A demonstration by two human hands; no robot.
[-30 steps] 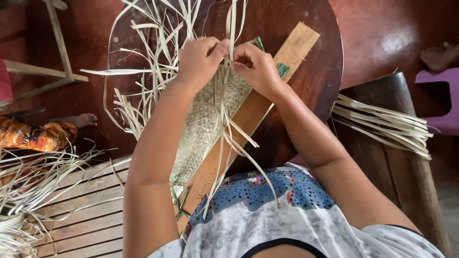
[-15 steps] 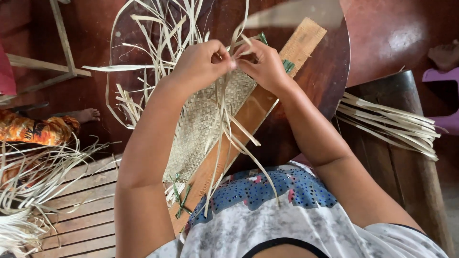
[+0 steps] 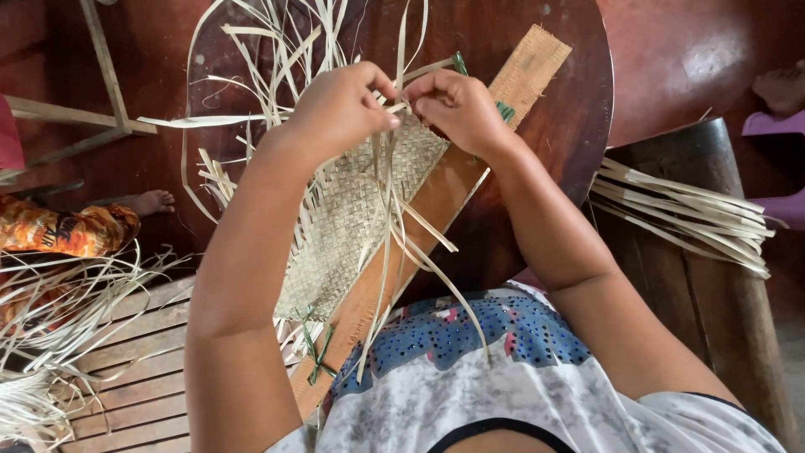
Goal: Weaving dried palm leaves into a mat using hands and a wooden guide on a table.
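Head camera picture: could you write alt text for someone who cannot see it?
Seen from above, a person's left hand and right hand pinch pale straw strips at the top edge of a half-woven mat, which lies on a wooden board across a round dark table. A bundle of loose strips lies to the right.

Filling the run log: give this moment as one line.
left hand: pinching pale strips | right hand: pinching same | woven mat: on wooden board | spare strips: right

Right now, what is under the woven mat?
A long wooden board lies under the woven mat, on the round dark table. How far the board runs beneath the mat is covered.
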